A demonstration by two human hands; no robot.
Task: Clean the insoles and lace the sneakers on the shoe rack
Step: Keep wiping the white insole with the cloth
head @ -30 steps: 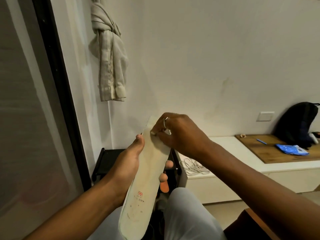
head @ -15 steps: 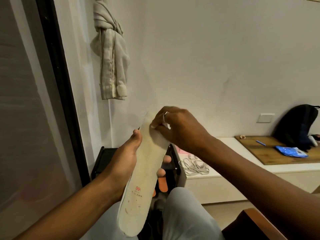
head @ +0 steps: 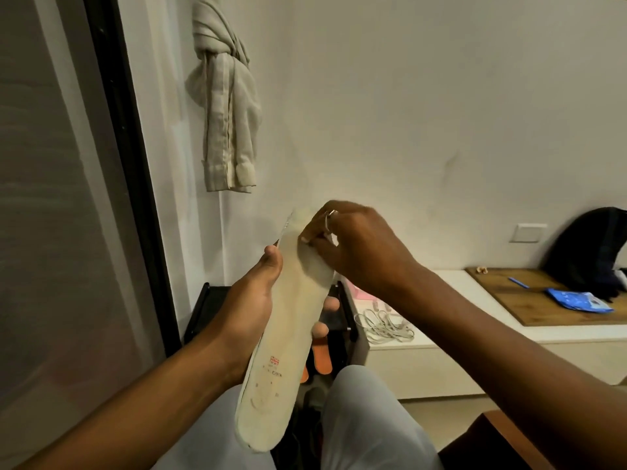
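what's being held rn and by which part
The left hand grips the insole round its middle, thumb on one edge, fingertips on the other. The right hand pinches its upper end.

An off-white wall [head: 424, 96] rises behind a low white bench [head: 441, 364]. A wooden board [head: 522, 301] tops the bench's right part, a white switch plate [head: 531, 232] above it. Left of the bench, a knotted beige curtain [head: 225, 130] hangs beside a dark door frame [head: 125, 164].

white ledge [head: 414, 371]: coiled laces [head: 385, 325], wooden board [head: 529, 300]; board bears blue packet [head: 576, 300], pen [head: 518, 282], black bag [head: 590, 249].
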